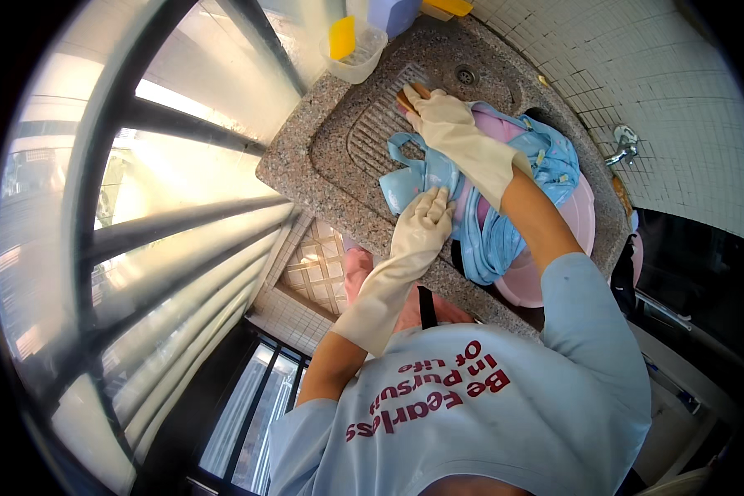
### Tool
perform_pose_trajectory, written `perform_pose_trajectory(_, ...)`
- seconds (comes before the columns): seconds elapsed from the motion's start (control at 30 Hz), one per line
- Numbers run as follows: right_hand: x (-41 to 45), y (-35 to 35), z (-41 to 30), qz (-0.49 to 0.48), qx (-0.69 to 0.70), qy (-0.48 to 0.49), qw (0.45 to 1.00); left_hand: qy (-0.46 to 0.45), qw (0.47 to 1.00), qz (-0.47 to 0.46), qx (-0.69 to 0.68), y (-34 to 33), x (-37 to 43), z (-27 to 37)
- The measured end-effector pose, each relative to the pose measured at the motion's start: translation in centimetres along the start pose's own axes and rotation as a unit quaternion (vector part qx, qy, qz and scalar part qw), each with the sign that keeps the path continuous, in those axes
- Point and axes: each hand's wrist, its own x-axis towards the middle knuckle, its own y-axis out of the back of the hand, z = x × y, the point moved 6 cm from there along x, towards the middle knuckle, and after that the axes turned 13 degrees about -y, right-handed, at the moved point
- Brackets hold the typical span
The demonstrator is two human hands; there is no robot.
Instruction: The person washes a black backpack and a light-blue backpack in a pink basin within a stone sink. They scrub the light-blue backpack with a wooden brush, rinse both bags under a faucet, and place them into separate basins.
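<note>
Both of my hands wear long cream rubber gloves. My right hand (440, 111) grips a scrubbing brush (405, 102) with an orange-brown back, over the ribbed washboard (372, 133) of a speckled stone laundry sink. My left hand (426, 217) rests lower down with its fingers curled on a light-blue patterned cloth item (403, 186) that has a looped strap. More of the blue fabric (549, 161), with pink-lilac parts, is bunched under and beyond my right forearm. It spills over a pink plastic basin (578, 217), whose inside is mostly hidden.
A clear plastic tub (363, 56) holding a yellow item (341, 37) stands at the sink's far left corner. Beside it is a lilac container (392, 15). The drain (466, 75) lies beyond my right hand. A metal tap (624, 146) juts from the tiled wall; barred windows (180, 124) flank the left.
</note>
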Motion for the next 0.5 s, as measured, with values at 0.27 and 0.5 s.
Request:
perform_pose_trajectory(0.27,-4.8,1.8,-4.7,-0.093,-0.099,0.128,0.982,0.089,0.992,-0.073,-0.059,-2.6,-3.6,-1.5)
perform_pose_trajectory(0.5,-9.6,1.9,-4.9,-0.183,-0.017,0.147,0.972,0.049,0.999,-0.012,-0.016,-0.2,-4.7,-0.5)
